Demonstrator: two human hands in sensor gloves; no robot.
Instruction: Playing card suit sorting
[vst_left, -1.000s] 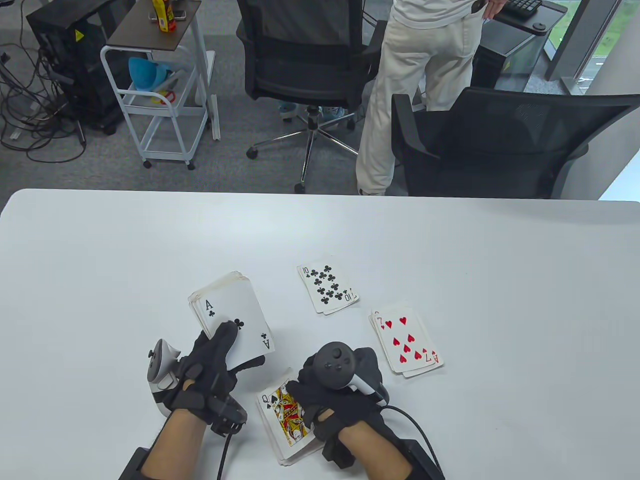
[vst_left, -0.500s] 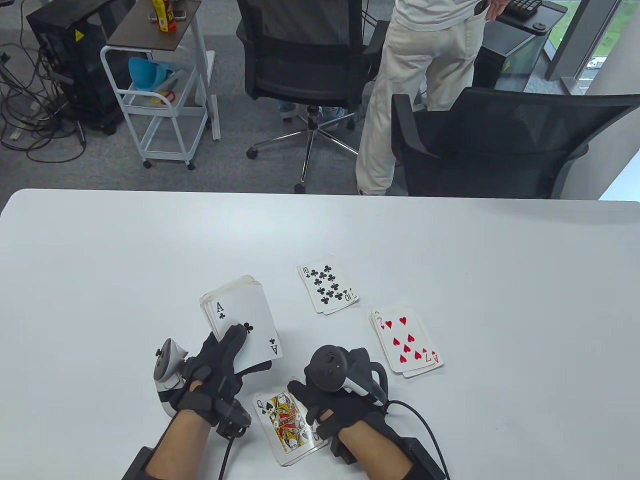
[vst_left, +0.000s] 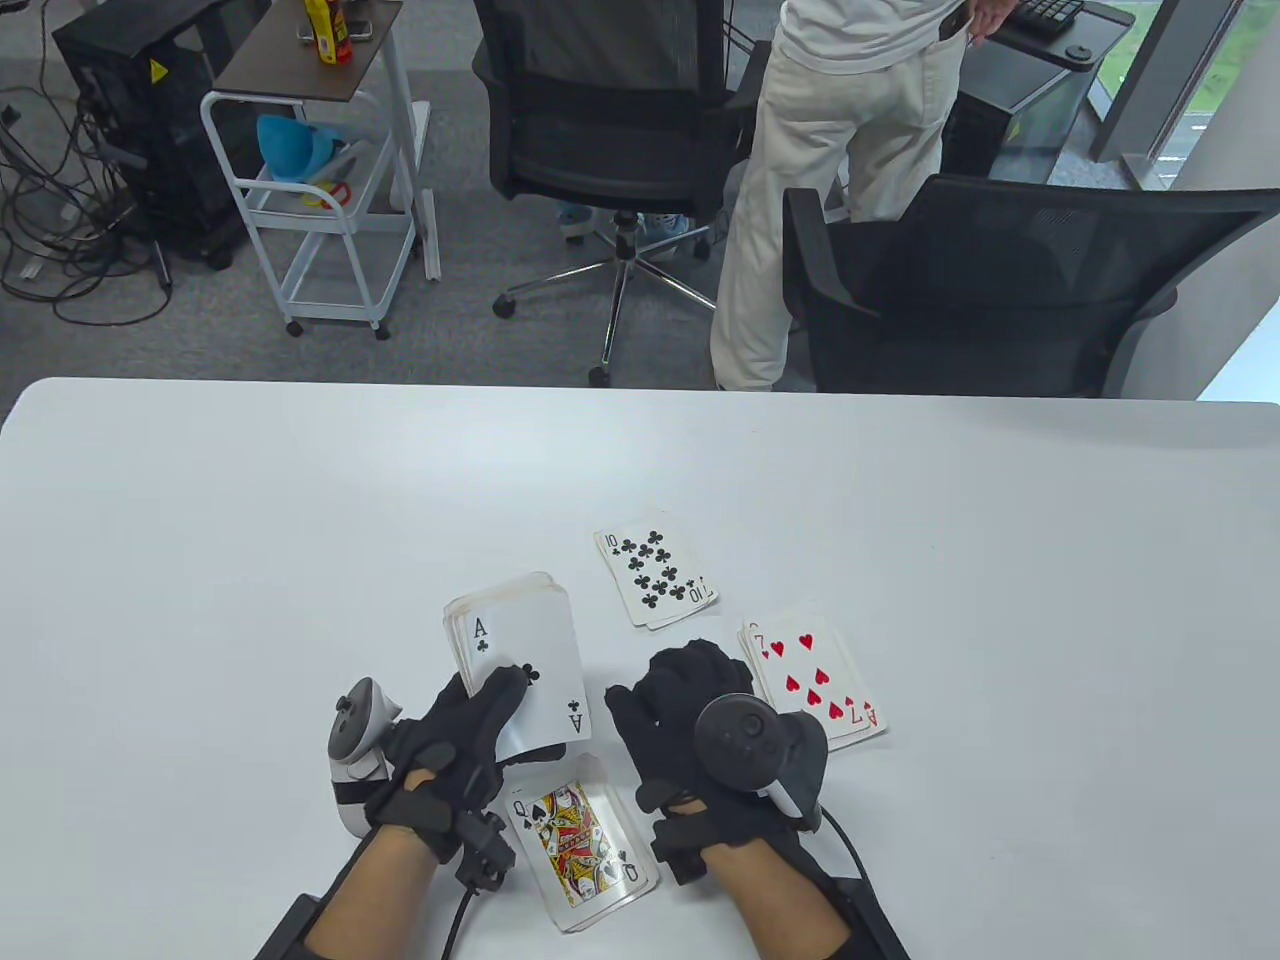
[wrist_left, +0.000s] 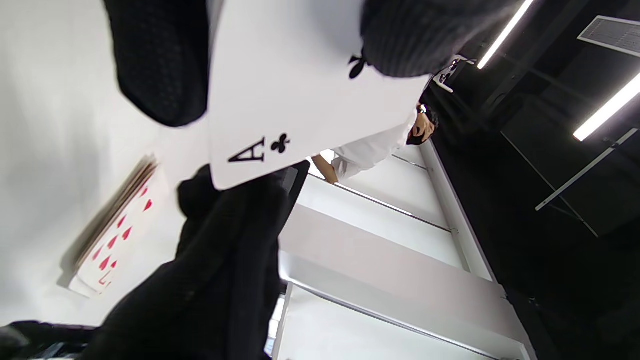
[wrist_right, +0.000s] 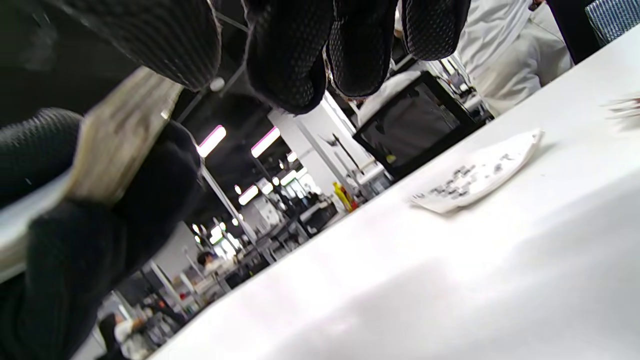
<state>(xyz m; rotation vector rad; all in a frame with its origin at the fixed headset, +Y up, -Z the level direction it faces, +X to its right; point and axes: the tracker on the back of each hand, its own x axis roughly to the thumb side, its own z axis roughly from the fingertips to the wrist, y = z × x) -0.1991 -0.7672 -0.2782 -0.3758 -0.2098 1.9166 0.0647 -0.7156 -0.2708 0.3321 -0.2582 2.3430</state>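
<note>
My left hand grips a face-up deck with the ace of clubs on top, thumb pressed on the card's face. The left wrist view shows that ace close up between thumb and fingers. My right hand hovers just right of the deck, fingers loosely curled, thumb apart, holding nothing. Three face-up piles lie on the white table: queen of spades below the deck, ten of clubs farther back, seven of hearts at the right. The right wrist view shows the deck's edge and the clubs pile.
Beyond the table's far edge stand two black office chairs, a white cart, and a person in light clothes with their back turned. Bare table surface stretches left, right and behind the piles.
My right hand left the queen of spades pile and moved up beside the deck. My left hand carried the deck to the right, toward the right hand.
</note>
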